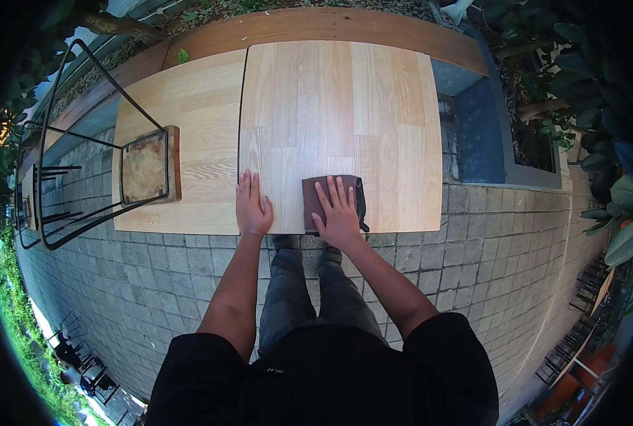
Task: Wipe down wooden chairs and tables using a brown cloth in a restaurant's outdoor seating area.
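Brown pouch (312, 190): located at 6 o'clock on the right-hand tabletop (341, 106), close to the near edge. Dial centred on that tabletop, 12 pointing away from the wearer. A dark edging is seen along the pouch's 3 o'clock side. Its middle is covered by the right hand (340, 214), so the detail there can't be read.

Right hand: laid palm down on the pouch, fingers spread apart and pointed roughly to 11–12. Pouch is pressed or touched from above, not clamped; how much force is applied can't be told.

Left hand (252, 207): placed between 7 and 8 o'clock, palm down on the wood beside the seam. Fingers nearly straight and held close together, thumb angled out to the pouch side. Contact is with the table only; a strip of bare wood is left between this hand and the pouch.

Around: a second wooden tabletop (203, 99) is butted up at 9 o'clock. On it, an upturned stool (144, 170) is seen, seat underside showing, black metal legs directed to 9–10. A brown plank ledge (330, 25) is run along 12, with a green leaf (182, 56) at 10. A grey-blue planter wall (479, 135) is set at 3. Grey paving (430, 263) is seen beyond the near edge.
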`<state>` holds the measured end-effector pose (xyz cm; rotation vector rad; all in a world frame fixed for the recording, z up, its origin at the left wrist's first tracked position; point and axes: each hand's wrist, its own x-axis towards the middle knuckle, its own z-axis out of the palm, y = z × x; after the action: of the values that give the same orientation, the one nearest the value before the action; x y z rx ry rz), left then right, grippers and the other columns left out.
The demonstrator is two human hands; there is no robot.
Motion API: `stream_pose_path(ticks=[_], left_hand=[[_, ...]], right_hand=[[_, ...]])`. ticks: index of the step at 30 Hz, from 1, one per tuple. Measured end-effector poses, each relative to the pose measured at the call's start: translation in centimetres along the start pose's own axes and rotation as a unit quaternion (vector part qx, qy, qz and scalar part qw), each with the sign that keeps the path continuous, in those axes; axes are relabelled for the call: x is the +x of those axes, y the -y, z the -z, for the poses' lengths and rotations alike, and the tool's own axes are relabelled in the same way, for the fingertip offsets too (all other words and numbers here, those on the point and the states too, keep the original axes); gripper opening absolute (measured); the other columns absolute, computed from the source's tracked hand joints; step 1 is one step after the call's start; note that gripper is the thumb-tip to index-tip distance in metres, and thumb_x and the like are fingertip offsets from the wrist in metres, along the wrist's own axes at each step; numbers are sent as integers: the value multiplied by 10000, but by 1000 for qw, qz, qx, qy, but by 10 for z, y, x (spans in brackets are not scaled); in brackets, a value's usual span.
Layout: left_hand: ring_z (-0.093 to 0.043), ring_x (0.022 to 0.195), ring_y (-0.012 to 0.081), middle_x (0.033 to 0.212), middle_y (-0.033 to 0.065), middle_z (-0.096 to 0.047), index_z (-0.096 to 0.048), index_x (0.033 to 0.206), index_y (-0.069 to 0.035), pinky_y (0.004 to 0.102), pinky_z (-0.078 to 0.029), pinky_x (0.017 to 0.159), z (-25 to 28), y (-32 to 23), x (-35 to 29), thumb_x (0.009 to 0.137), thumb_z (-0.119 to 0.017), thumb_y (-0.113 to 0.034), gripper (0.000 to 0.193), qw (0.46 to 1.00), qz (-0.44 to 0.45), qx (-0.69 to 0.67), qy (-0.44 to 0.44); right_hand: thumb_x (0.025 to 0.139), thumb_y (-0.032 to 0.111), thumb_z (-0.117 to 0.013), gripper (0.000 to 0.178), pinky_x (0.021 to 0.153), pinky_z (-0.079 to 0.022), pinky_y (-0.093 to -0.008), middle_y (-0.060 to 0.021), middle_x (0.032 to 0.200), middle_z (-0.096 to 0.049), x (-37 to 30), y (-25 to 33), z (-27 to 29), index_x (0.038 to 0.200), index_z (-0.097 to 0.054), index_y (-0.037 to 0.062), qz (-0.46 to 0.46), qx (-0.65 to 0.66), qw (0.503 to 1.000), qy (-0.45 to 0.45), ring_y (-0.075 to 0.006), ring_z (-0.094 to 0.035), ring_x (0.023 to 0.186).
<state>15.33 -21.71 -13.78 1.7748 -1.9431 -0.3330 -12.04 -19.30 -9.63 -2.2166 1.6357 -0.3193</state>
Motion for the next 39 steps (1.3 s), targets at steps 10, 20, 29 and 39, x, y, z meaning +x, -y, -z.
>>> stream_pose_path(ticks=[10,20,29,39], left_hand=[[-313,1620,438,1735,241,-364,-443,1630,-5,592,-247,1316,1,-6,0,962,-620,-214,722,1000,8,-7,-8],[-282,1636,429,1745,240,-336,-402,1642,13,580,-226,1330,5,-6,2,907,-567,-138,768,1000,0,-25,1],[-262,1646,413,1745,244,-327,-400,1624,45,582,-206,1334,13,6,-9,988,-555,-120,675,995,-13,-97,24],[-302,1630,411,1744,255,-325,-395,1637,37,544,-269,1322,61,54,11,1028,-619,-223,699,969,-174,-20,172]], right_hand=[[1031,465,-589,743,1324,-131,-645,-236,1793,-217,44,-87,27,1701,-395,206,-81,-91,986,-113,-457,-155,1665],[1040,510,-571,781,1329,-106,-648,-291,1793,-147,119,20,-19,1728,-339,222,-37,-100,992,-72,-471,-115,1669],[1014,479,-664,807,1329,-183,-615,-196,1807,-207,-25,28,3,1725,-350,265,16,-96,995,32,-408,-186,1671],[1047,607,-568,801,1329,-181,-615,-190,1827,-134,26,-47,40,1745,-263,360,-156,-132,979,22,-420,-132,1681]])
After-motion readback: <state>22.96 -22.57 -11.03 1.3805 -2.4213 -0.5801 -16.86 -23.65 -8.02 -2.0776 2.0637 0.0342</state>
